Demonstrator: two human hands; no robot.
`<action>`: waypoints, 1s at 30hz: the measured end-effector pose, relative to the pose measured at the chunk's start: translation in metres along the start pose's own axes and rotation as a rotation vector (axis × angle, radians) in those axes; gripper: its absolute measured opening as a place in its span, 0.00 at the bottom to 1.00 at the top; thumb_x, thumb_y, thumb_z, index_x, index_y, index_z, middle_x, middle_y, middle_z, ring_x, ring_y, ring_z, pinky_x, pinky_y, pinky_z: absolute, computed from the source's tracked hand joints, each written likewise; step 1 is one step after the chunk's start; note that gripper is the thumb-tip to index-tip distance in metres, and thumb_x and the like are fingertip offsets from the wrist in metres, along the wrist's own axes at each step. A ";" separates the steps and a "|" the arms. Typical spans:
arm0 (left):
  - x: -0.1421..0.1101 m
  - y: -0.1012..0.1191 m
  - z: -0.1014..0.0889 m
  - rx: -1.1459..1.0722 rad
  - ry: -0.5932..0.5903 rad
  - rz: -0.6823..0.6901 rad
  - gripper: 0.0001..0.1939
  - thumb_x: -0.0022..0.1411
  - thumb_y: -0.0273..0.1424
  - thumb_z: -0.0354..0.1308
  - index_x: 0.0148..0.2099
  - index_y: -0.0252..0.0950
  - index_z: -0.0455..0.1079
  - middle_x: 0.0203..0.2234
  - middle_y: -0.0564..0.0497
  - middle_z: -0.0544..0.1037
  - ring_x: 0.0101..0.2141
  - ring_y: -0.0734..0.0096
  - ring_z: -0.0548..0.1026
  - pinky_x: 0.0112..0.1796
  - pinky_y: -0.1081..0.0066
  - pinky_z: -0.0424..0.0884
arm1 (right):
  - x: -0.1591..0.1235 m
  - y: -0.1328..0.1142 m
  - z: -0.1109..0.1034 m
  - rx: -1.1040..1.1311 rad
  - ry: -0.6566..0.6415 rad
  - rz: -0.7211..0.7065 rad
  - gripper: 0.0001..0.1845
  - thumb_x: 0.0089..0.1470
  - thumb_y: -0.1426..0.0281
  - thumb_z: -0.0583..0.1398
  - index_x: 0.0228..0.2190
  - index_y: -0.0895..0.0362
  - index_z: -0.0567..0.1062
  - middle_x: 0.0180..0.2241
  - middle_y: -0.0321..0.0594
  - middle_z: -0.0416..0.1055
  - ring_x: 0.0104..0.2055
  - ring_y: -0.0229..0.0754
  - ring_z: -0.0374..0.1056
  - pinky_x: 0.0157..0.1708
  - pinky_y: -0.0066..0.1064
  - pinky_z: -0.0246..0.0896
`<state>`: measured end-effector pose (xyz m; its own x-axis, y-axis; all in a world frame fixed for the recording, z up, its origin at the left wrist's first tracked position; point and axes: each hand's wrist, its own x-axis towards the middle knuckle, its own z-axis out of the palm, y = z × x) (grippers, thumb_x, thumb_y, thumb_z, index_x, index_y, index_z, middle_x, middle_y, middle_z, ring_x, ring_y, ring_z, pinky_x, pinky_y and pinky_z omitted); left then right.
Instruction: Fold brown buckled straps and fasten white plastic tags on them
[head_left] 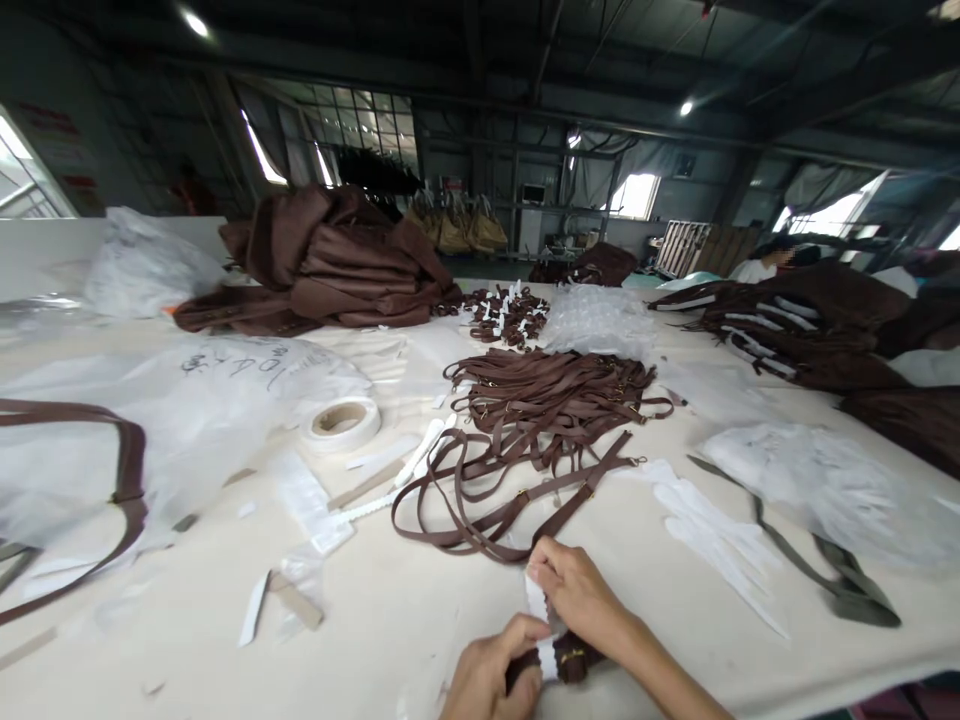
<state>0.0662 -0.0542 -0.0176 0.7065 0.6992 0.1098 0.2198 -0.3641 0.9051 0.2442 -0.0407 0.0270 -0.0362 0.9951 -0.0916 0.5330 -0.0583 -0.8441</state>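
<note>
At the table's near edge my left hand [491,675] is closed around a folded brown strap bundle [574,662] with a brass buckle. My right hand [577,592] pinches a white foam strip [538,612] that wraps around that bundle. Just beyond my hands lie loose brown straps [495,490] in loops, and behind them a larger heap of straps [555,390].
A tape roll [341,422] sits left of the straps, with white strips [352,500] and scraps [289,595] near it. Plastic bags [832,485] lie left and right. Brown fabric bags [337,260] are piled at the back, wrapped strap bundles [510,315] beside them. A person [765,262] sits far right.
</note>
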 end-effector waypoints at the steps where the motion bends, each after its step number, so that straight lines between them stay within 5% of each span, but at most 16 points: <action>1: 0.000 -0.002 0.000 -0.027 0.007 -0.010 0.10 0.63 0.32 0.51 0.44 0.41 0.70 0.29 0.56 0.79 0.28 0.71 0.73 0.33 0.76 0.69 | 0.002 0.001 0.001 0.055 -0.010 0.018 0.08 0.59 0.69 0.51 0.27 0.54 0.66 0.20 0.31 0.63 0.22 0.37 0.62 0.25 0.27 0.54; 8: 0.001 -0.013 0.010 -0.058 0.062 0.016 0.13 0.65 0.38 0.51 0.42 0.42 0.77 0.27 0.54 0.80 0.29 0.70 0.76 0.35 0.75 0.73 | 0.008 0.021 0.022 0.037 0.225 -0.040 0.10 0.56 0.67 0.53 0.24 0.54 0.64 0.19 0.30 0.60 0.24 0.35 0.57 0.25 0.25 0.50; 13: -0.002 -0.009 0.002 0.053 0.111 0.215 0.15 0.66 0.37 0.53 0.52 0.46 0.76 0.43 0.47 0.82 0.44 0.61 0.79 0.46 0.66 0.75 | 0.015 0.016 0.011 0.211 0.103 0.010 0.10 0.54 0.66 0.55 0.23 0.55 0.66 0.16 0.28 0.60 0.18 0.32 0.55 0.18 0.22 0.48; 17: -0.010 -0.011 -0.002 0.043 0.444 0.140 0.20 0.66 0.40 0.54 0.59 0.45 0.71 0.63 0.44 0.68 0.62 0.52 0.65 0.60 0.49 0.64 | 0.064 -0.046 -0.058 0.281 0.232 -0.158 0.16 0.55 0.59 0.59 0.22 0.55 0.68 0.12 0.28 0.61 0.14 0.32 0.57 0.14 0.22 0.48; 19: -0.014 -0.012 -0.001 -0.006 0.587 0.060 0.21 0.68 0.38 0.51 0.62 0.44 0.68 0.65 0.44 0.64 0.65 0.54 0.61 0.62 0.48 0.61 | 0.096 -0.088 -0.111 0.328 0.371 -0.225 0.16 0.57 0.56 0.59 0.26 0.55 0.68 0.17 0.28 0.66 0.18 0.31 0.62 0.20 0.21 0.58; 21: -0.017 -0.011 0.000 -0.024 0.618 0.032 0.21 0.69 0.37 0.51 0.62 0.43 0.67 0.64 0.44 0.66 0.64 0.56 0.63 0.63 0.48 0.60 | 0.123 -0.123 -0.160 0.438 0.657 -0.426 0.15 0.58 0.56 0.59 0.30 0.55 0.69 0.22 0.29 0.69 0.22 0.31 0.66 0.25 0.22 0.63; 24: -0.015 -0.009 -0.001 0.003 0.528 0.047 0.16 0.68 0.36 0.52 0.54 0.42 0.73 0.57 0.44 0.74 0.60 0.56 0.68 0.61 0.48 0.63 | 0.135 -0.139 -0.200 0.467 0.806 -0.570 0.14 0.60 0.55 0.57 0.36 0.54 0.69 0.29 0.31 0.73 0.27 0.30 0.70 0.27 0.21 0.64; 26: -0.013 -0.007 -0.001 0.021 0.492 0.059 0.13 0.68 0.36 0.53 0.50 0.42 0.75 0.53 0.44 0.76 0.58 0.55 0.69 0.59 0.48 0.65 | 0.123 -0.121 -0.195 0.401 0.747 -0.525 0.13 0.59 0.57 0.58 0.36 0.54 0.70 0.31 0.33 0.74 0.28 0.31 0.70 0.27 0.22 0.64; 30: -0.010 -0.004 -0.002 0.031 0.450 0.066 0.11 0.68 0.35 0.54 0.46 0.41 0.76 0.47 0.44 0.80 0.54 0.55 0.72 0.55 0.50 0.69 | 0.075 -0.045 -0.136 0.056 0.467 -0.242 0.07 0.57 0.66 0.58 0.30 0.56 0.74 0.26 0.35 0.74 0.28 0.36 0.70 0.31 0.28 0.67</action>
<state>0.0576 -0.0585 -0.0215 0.3582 0.8692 0.3408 0.2091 -0.4304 0.8781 0.3323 0.0478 0.1303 0.2344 0.9094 0.3436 0.5093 0.1862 -0.8402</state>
